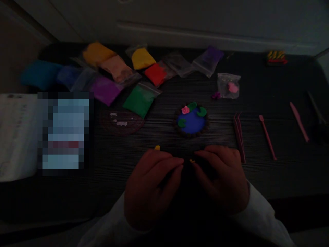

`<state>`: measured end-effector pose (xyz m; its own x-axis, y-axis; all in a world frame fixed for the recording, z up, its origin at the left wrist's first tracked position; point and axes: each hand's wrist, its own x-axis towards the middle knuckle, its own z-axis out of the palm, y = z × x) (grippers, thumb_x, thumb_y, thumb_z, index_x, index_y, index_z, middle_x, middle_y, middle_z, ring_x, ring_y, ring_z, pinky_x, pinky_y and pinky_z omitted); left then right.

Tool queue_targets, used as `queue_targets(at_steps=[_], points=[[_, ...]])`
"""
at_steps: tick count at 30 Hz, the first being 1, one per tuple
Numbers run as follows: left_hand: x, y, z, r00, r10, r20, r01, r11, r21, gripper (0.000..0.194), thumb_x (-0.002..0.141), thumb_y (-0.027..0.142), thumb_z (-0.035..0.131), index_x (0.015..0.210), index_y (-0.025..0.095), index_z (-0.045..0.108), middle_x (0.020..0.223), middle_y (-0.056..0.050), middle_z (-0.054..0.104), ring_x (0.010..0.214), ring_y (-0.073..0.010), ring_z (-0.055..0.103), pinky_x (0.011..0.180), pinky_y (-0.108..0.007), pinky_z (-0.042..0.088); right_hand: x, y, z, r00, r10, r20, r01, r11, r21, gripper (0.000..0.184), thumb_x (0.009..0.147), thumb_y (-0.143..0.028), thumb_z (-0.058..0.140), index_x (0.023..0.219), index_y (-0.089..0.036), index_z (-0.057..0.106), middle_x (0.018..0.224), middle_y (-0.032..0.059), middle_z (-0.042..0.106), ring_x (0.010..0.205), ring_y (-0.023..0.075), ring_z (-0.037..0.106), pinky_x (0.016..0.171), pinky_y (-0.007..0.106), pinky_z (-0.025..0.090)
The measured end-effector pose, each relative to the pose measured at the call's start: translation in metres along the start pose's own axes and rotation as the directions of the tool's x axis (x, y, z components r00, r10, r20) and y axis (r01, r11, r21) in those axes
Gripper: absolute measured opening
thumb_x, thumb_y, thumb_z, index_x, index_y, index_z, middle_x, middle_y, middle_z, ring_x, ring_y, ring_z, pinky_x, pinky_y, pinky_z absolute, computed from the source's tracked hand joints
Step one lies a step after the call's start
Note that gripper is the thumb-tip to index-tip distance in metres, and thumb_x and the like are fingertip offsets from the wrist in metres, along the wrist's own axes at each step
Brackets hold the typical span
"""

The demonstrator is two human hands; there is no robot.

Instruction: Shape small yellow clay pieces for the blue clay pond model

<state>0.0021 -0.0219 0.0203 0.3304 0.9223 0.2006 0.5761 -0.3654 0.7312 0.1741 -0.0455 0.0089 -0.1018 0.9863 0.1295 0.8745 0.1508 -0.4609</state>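
Observation:
Both hands rest near the table's front edge in dim light. My left hand [151, 185] has its fingers curled together, tips pointing right. My right hand [221, 178] pinches a tiny yellow bit of clay [192, 161] at its fingertips, which nearly meet the left's. A second small yellow clay piece [157, 148] lies just beyond my left hand. Further back sits a round blue clay pond [191, 120] with a dark beaded rim, green leaves and a pink flower.
Several bags of coloured clay [140, 99] spread across the back left. A small bag with pink clay [229, 86] lies back right. Pink tweezers [239, 135] and pink modelling tools [267, 136] lie to the right. A paper sheet [15, 137] lies at the left.

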Motion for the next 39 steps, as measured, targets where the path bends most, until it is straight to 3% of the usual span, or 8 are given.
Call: queue_targets(at_steps=[39], points=[[-0.0006,-0.0009,0.003,1.0,0.002,-0.02,-0.002,1.0,-0.017,0.014,0.07,0.012,0.057,0.083,0.016,0.063,0.075,-0.003,0.062,0.072,-0.0129,0.056,0.069,-0.029,0.047,-0.0027,0.0039,0.0005,0.999,-0.051,0.017,0.052,0.999,-0.009,0.023,0.07,-0.032,0.057,0.091,-0.023,0.061,0.089,0.0036,0.06,0.08,0.0188,0.054,0.072,0.037,0.033]])
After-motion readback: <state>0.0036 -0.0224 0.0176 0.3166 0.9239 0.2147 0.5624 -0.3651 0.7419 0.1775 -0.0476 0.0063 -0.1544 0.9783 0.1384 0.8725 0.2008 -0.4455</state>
